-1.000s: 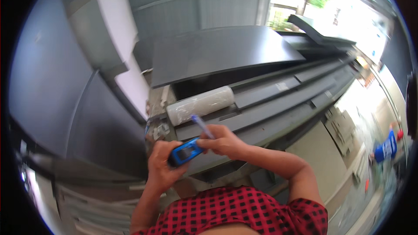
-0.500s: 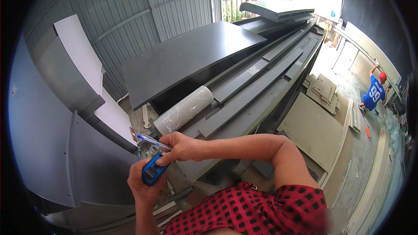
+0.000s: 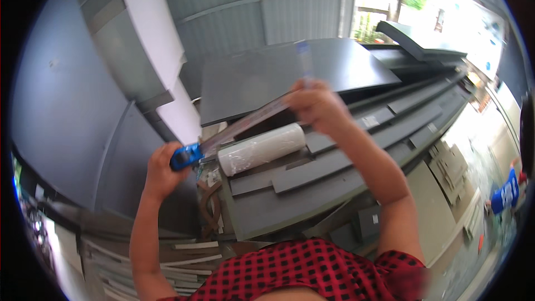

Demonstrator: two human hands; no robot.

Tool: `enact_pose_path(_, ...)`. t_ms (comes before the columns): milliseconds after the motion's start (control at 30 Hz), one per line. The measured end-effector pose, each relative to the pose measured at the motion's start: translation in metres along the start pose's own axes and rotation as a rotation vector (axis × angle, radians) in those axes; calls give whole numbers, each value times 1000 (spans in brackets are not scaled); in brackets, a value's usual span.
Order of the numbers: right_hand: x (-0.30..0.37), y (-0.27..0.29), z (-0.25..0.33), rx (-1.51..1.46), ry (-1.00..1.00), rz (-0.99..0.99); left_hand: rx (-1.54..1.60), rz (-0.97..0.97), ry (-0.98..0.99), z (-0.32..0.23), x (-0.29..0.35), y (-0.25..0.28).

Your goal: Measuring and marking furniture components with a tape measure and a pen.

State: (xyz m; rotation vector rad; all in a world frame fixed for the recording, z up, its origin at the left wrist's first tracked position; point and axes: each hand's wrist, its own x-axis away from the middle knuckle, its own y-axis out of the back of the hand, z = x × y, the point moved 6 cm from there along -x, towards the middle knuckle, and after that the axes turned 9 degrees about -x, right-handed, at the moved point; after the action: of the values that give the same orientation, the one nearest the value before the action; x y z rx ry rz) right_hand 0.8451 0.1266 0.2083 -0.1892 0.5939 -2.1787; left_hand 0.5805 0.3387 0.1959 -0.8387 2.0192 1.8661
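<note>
My left hand (image 3: 161,173) is closed round a blue tape measure (image 3: 186,156). From its case a length of pale blade (image 3: 245,125) runs up and to the right. At the far end of that blade is my right hand (image 3: 320,107), closed on the blade's end and blurred by motion. A pen (image 3: 303,58) with a blue tip also sticks up out of the right hand's fingers. Below the stretched blade lies a roll of clear wrapping film (image 3: 263,149), on top of grey panels. Behind my right hand spreads a large dark grey sheet (image 3: 267,72).
Long grey strips (image 3: 356,159) lie along the stack to the right. Tall grey panels (image 3: 67,95) and a white panel (image 3: 153,33) lean at the left. Offcuts (image 3: 195,256) cover the floor near me. A co-worker in blue (image 3: 506,192) crouches at the far right.
My hands have moved apart: the right went up and to the right, drawing the blade out of the tape measure. The left rose with the case. The whole view has shifted too.
</note>
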Motion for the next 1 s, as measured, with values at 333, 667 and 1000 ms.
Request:
enact_pose_path(333,-77,240,113,-22,161,-283,-249,167,207,112,-63,-53)
enact_pose_path(667,-92,414,135,57,157,-611,-437,287,375,129,-103,-103)
enact_pose_path(1000,-79,528,139,125,248,-853,-573,431,464,149,-109,-125)
